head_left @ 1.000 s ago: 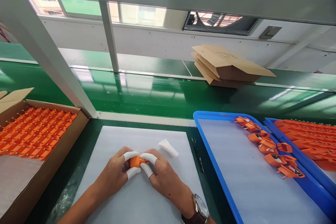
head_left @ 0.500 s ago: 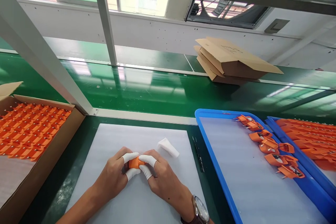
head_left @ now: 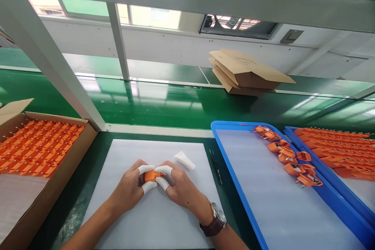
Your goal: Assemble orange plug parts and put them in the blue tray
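Between both hands, over a white mat (head_left: 158, 215), is a small orange plug (head_left: 149, 175) with metal pins showing at its right end. My left hand (head_left: 129, 183) pinches its left side with thumb and forefinger. My right hand (head_left: 181, 184) grips the pin end the same way. White finger cots cover the thumb and forefinger of each hand. Just beyond my right hand lies a folded white cloth or tissue (head_left: 184, 160) on the mat. The plug's underside is hidden by the fingers.
On the left stands a cardboard box (head_left: 67, 168) packed with orange plugs. A blue tray (head_left: 234, 179) at right holds several orange plugs; another blue tray (head_left: 325, 160) beside it holds rows of orange parts. Dark tweezers (head_left: 215, 166) lie between mat and tray. Folded cardboard (head_left: 249, 72) rests behind.
The view has tilted up slightly and shifted. More of the plug and its pins now shows between the fingers; both hands keep their hold.
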### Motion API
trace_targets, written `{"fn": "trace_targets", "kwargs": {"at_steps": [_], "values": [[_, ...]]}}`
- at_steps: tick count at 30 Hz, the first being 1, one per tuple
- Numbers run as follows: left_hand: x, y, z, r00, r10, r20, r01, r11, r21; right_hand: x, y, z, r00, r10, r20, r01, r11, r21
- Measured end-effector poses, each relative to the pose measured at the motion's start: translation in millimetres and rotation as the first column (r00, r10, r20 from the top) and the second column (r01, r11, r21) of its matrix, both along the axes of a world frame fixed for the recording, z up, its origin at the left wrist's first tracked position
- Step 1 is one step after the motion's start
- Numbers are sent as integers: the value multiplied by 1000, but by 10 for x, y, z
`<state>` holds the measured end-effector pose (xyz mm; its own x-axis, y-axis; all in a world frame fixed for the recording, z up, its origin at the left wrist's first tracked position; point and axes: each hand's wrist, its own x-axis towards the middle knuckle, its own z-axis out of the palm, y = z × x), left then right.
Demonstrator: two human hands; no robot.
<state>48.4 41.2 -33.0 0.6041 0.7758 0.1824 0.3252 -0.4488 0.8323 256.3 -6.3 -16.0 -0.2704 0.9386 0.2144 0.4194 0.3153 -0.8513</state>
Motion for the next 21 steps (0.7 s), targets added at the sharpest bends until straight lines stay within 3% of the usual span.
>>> {"fn": "trace_targets", "kwargs": {"at_steps": [5, 12, 21], "values": [[30, -44, 45, 999, 44, 5, -44, 999, 16, -25, -31, 30, 999, -33, -35, 34, 999, 28], [37, -22, 111, 956, 87, 280, -25, 975, -220, 45, 24, 78, 927, -229, -297, 205, 972, -110], [37, -38, 52, 934, 28, 355, 99, 937, -335, -2, -28, 90, 974, -157, -163, 163, 986, 24]]}}
